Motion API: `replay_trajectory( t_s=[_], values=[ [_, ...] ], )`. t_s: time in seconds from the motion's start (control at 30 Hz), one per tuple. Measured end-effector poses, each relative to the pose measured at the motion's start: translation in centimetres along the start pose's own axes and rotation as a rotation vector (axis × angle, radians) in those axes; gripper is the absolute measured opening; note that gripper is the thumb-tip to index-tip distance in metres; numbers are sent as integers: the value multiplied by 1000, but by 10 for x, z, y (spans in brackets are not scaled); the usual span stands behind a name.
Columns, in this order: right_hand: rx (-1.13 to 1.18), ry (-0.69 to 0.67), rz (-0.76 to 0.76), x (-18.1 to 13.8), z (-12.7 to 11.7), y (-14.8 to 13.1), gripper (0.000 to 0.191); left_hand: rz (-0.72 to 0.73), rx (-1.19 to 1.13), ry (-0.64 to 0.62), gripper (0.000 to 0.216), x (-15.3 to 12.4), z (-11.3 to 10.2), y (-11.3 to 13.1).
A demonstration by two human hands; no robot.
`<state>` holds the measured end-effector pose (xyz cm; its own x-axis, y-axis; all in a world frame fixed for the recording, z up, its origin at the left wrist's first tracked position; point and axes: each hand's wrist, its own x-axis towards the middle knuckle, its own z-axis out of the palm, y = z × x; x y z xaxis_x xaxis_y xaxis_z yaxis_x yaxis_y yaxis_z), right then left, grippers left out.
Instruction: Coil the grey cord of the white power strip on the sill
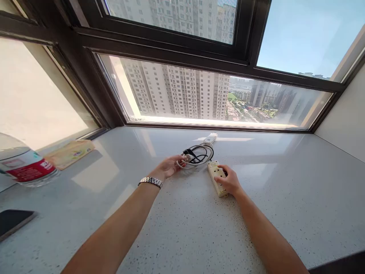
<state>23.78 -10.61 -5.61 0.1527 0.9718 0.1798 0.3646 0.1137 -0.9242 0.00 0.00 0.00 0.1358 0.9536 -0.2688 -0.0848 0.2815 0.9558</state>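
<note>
A cream power strip point(216, 176) lies flat on the speckled white sill point(182, 228). My right hand point(230, 181) rests over its right side, fingers curled onto it. Just behind the strip sits a coil of grey and black cable point(199, 155), with a white plug or adapter point(210, 138) at its far end. My left hand point(169, 166), wearing a metal watch on the wrist, reaches in from the left, and its fingertips pinch the near left edge of the coil.
A plastic water bottle with a red label point(24, 167) stands at the far left, a yellowish packet point(70, 152) behind it. A dark phone point(13, 222) lies at the left edge. Window glass and dark frames point(216, 127) bound the back, a wall the right.
</note>
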Motion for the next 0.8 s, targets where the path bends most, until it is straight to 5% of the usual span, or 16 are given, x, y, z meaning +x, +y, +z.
replay_trajectory(
  t_s=[0.17,0.33,0.5,0.63,0.8],
  values=[
    [-18,-2,4,0,0,-1,51,-34,48,9,42,-5,7,-2],
    [-10,-5,-6,0,1,-1,48,153,258,126,77,-15,12,-5],
    [8,-1,-25,1,3,1,43,348,181,90,67,-25,34,2],
    [6,-10,-17,1,3,0,44,270,265,208,54,-25,44,14],
    [-9,-31,-22,1,3,0,46,156,540,321,56,-12,27,13]
  ],
)
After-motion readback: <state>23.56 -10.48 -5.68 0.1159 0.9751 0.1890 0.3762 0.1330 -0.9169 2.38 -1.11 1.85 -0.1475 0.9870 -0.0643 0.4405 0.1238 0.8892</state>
